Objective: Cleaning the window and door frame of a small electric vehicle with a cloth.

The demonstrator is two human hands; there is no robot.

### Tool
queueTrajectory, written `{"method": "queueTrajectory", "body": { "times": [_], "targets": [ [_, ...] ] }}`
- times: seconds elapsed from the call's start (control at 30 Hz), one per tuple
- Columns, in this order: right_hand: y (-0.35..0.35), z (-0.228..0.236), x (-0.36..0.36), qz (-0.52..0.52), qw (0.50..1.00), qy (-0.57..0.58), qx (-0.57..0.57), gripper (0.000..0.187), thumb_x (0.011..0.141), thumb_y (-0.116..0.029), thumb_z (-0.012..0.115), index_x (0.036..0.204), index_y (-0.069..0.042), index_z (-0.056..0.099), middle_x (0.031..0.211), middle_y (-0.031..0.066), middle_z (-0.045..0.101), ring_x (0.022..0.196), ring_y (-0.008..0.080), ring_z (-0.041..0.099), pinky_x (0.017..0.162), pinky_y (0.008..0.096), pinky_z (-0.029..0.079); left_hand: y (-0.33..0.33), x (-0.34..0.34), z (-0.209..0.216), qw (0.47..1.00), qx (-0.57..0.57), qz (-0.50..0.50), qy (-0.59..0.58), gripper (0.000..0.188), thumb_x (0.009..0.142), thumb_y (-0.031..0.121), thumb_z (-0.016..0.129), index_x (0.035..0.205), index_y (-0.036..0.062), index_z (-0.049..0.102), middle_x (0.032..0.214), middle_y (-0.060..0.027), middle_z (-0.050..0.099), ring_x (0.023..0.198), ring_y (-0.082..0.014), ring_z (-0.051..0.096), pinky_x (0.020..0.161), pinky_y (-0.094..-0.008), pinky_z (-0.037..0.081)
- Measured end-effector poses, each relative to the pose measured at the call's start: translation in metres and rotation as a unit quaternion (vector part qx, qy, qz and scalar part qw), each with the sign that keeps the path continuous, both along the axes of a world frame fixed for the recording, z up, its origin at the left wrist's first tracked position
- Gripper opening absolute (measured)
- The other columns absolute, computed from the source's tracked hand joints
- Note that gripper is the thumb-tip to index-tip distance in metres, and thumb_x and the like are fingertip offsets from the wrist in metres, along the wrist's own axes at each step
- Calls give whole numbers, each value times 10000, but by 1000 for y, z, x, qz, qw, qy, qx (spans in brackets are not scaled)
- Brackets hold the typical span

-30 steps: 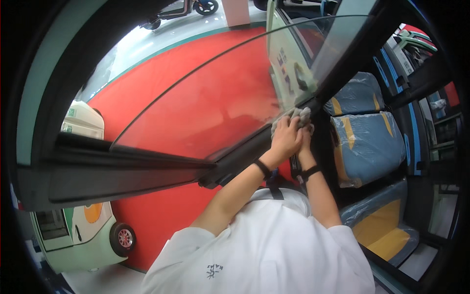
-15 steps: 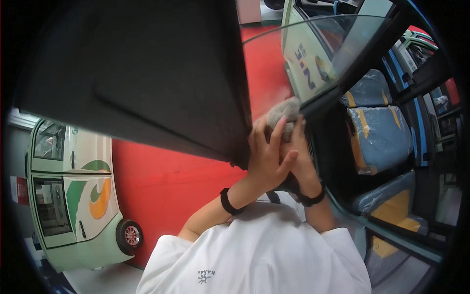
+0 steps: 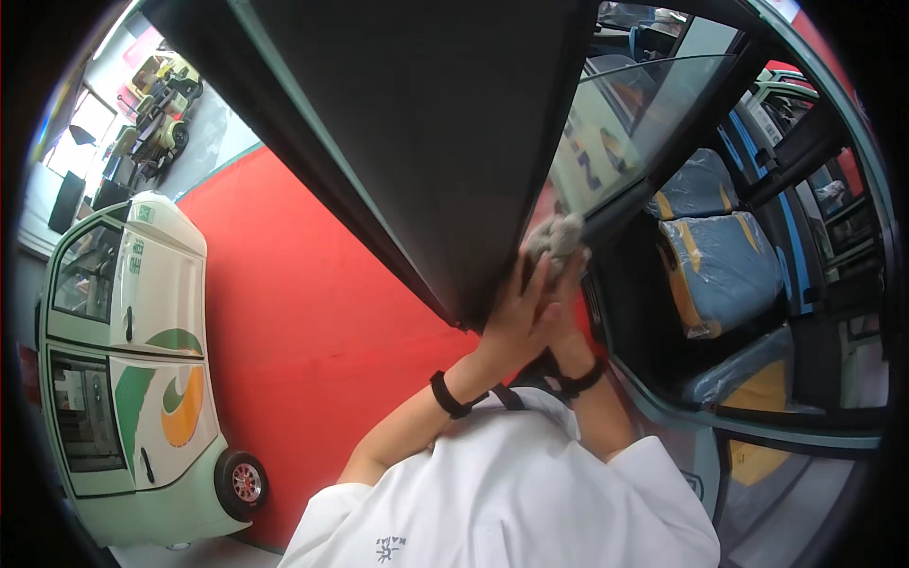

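A crumpled grey cloth (image 3: 557,237) is bunched at the fingertips of both hands, between a dark open door panel (image 3: 426,142) and the doorway of a vehicle. My left hand (image 3: 516,317) is against the cloth's near left side, its fingers pointing forward along the panel's edge. Pressed close beside it, my right hand (image 3: 568,317) grips the cloth from the right. Some of the fingers are overlapped or blurred. A glass pane (image 3: 644,123) in a black frame stands just beyond the cloth.
Right of me, the vehicle's cabin holds blue seats (image 3: 724,270) in clear plastic. A pale green and white van (image 3: 161,379) stands at the left on a grey floor, beside a red floor covering (image 3: 303,312). Small vehicles (image 3: 156,118) are at the far left.
The view has shifted, and the dark panel now lies further right. Both hands and the cloth have moved slightly nearer me. My left thumb has come in closer to my right hand.
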State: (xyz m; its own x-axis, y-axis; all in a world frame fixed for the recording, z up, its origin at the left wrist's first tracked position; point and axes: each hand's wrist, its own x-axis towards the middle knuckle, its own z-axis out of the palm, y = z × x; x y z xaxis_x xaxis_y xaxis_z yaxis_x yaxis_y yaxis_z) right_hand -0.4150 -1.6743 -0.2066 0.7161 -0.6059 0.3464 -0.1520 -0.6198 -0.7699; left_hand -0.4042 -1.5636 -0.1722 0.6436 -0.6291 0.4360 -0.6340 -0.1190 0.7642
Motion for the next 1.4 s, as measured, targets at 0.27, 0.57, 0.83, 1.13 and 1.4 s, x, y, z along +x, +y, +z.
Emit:
{"method": "queueTrajectory", "body": {
  "times": [0.27, 0.57, 0.83, 1.13, 1.4],
  "targets": [
    [-9, 33, -16, 160, 942, -212, 204, 656, 979, -313, 689, 1481, -56, 353, 1293, 121, 569, 1235, 277, 564, 1039, 415, 460, -23, 1, 133, 954, -251, 47, -159, 792, 832, 225, 707, 1558, 52, 443, 1619, -364, 230, 1453, -545, 349, 1169, -607, 323],
    [-30, -108, -18, 188, 981, 0, 38, 797, 919, -254, 768, 1520, -26, 299, 1371, 136, 521, 1246, 263, 549, 1060, 410, 434, 15, -8, -70, 994, 83, -66, -6, 799, 909, 251, 725, 1594, 47, 368, 1688, -311, 88, 1532, -531, 194, 1227, -536, 255],
    [-55, 1, 13, 103, 976, -176, -70, 780, 846, -319, 809, 1437, 14, 424, 1270, 209, 617, 1194, 393, 587, 1051, 502, 422, -30, 9, 83, 986, -111, -11, -122, 775, 874, 239, 718, 1566, 46, 427, 1662, -345, 164, 1497, -549, 266, 1220, -531, 266],
    [-50, -59, -1, 186, 968, -170, -10, 787, 812, -333, 834, 1409, 11, 455, 1280, 197, 597, 1185, 381, 579, 1050, 495, 416, -3, -23, -42, 997, 46, 16, -54, 786, 906, 254, 715, 1575, 22, 372, 1618, -389, 213, 1480, -586, 259, 1170, -556, 350],
    [-31, 166, 43, 151, 898, -412, -15, 907, 705, -248, 919, 1415, 65, 450, 1333, 209, 537, 1207, 379, 553, 1040, 493, 406, -19, 4, 113, 993, -84, 5, -85, 983, 944, 170, 686, 1619, -75, 15, 1592, -448, 149, 1477, -550, 307, 1176, -517, 334]
  ]
}}
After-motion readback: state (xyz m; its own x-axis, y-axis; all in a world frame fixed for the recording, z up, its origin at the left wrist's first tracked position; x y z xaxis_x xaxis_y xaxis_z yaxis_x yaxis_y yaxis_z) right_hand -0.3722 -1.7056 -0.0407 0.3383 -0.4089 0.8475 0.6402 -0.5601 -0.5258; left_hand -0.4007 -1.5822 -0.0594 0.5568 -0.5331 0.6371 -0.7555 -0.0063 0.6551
